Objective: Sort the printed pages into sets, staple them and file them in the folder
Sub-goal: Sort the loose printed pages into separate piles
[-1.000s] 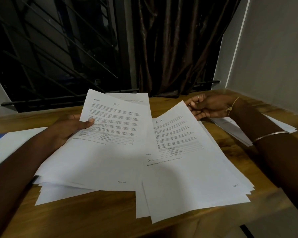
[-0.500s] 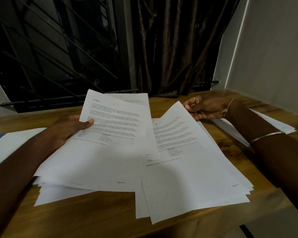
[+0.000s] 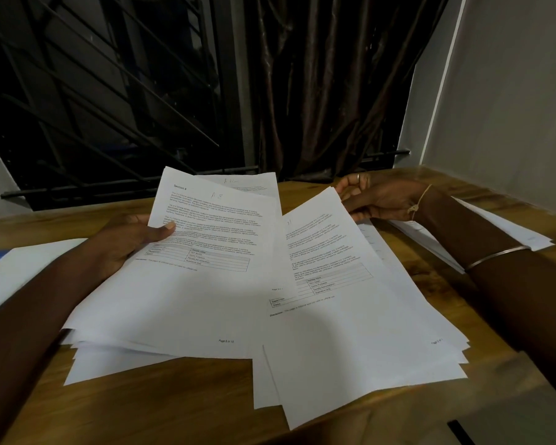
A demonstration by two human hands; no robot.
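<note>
My left hand [image 3: 132, 242] grips a fanned stack of printed pages [image 3: 187, 303], thumb pressed on the top sheet marked "A8". Another sheet peeks out behind that stack at its far edge. My right hand [image 3: 376, 200] pinches the far corner of a single printed page [image 3: 328, 248] and lifts it, tilted, off a second stack of pages [image 3: 366, 358] lying on the wooden table [image 3: 174, 403]. The lifted page overlaps the right edge of the left stack. No stapler is in view.
A third pile of sheets [image 3: 507, 232] lies under my right forearm at the table's right side. White paper over something blue [image 3: 29, 268] sits at the left edge. A barred window and dark curtain stand behind the table; a grey wall is on the right.
My right hand has raised the far corner of the top page of the right stack, tilting it up and toward the left stack. My left hand and its stack stayed put.
</note>
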